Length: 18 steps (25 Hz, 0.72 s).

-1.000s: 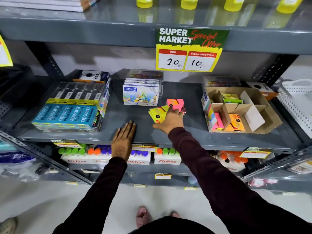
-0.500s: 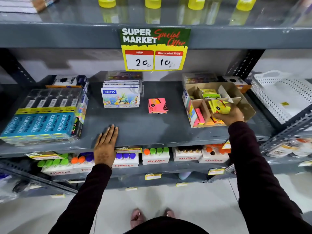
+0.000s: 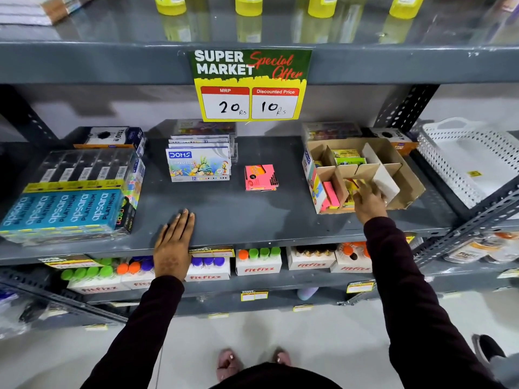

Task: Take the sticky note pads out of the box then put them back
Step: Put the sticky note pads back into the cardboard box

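Observation:
A partitioned cardboard box (image 3: 411, 182) stands at the right of the grey shelf (image 3: 238, 217). My right hand (image 3: 369, 202) reaches into its front middle compartment, fingers closed on yellow sticky note pads (image 3: 350, 192) that are partly hidden by the divider. Pink pads (image 3: 331, 193) stand in the compartment to the left, and green and yellow pads (image 3: 346, 157) fill a back one. A stack of pink sticky note pads (image 3: 261, 176) lies on the shelf, left of the box. My left hand (image 3: 174, 242) rests flat on the shelf's front edge, holding nothing.
A DOMS crayon box stack (image 3: 198, 164) stands behind the pink stack. Apsara pencil packs (image 3: 67, 203) fill the left end. A white perforated basket (image 3: 471, 161) sits right of the box. A price sign (image 3: 250, 85) hangs above. Fitfizz bottles (image 3: 258, 262) line the shelf below.
My right hand took the yellow pads from beside the pink stack, carried them right, and has now lowered them into the box's front compartment. My left hand stayed flat on the shelf.

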{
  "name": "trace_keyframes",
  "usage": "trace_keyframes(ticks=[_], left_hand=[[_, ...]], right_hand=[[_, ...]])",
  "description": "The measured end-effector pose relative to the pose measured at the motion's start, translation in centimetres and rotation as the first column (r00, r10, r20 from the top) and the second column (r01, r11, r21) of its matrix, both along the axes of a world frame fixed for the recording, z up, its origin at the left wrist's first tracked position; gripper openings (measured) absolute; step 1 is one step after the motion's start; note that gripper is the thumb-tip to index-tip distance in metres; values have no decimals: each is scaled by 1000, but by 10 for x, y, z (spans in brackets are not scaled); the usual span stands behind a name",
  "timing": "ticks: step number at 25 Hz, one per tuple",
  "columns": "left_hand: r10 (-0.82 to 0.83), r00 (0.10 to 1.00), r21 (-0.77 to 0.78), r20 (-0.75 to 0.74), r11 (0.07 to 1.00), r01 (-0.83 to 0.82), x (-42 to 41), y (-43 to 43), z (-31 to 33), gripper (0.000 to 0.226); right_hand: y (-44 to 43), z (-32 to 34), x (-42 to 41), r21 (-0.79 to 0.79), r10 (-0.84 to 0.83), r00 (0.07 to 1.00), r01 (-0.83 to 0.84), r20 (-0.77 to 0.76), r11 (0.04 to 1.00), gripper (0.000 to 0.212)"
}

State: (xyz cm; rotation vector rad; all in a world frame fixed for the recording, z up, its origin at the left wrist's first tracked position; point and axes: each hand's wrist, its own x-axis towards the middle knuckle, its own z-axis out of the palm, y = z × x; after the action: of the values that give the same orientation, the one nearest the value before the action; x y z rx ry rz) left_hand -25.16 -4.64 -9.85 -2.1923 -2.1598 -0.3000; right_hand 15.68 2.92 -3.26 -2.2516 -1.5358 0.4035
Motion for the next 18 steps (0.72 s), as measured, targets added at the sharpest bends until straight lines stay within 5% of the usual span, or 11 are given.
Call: trace_keyframes(ticks=[5,9,12,14,18], left_hand=[[9,1000,7,15,1000,-9,1,0,1,86],[4,1000,11,24,1000,-5,0,0,1,84],[5,999,17,53,1000,-5,-1,2,0,83],[8,998,13,69,1000,-9,-1,2,0,84],[-3,999,4,54,1000,3,-1,2,1,87]], right_hand=[[10,37,-87,287,124,990,-99,-71,953,37],[34,22,-171,-25,302,953,-302,-14,953,59],[57,5,-203,-232,260,965,-243,45,942,92],[64,-5,-214,-247,190,982,-180,17,952,101],[62,-19,-217,-96,138,984,-128,108,987,81]])
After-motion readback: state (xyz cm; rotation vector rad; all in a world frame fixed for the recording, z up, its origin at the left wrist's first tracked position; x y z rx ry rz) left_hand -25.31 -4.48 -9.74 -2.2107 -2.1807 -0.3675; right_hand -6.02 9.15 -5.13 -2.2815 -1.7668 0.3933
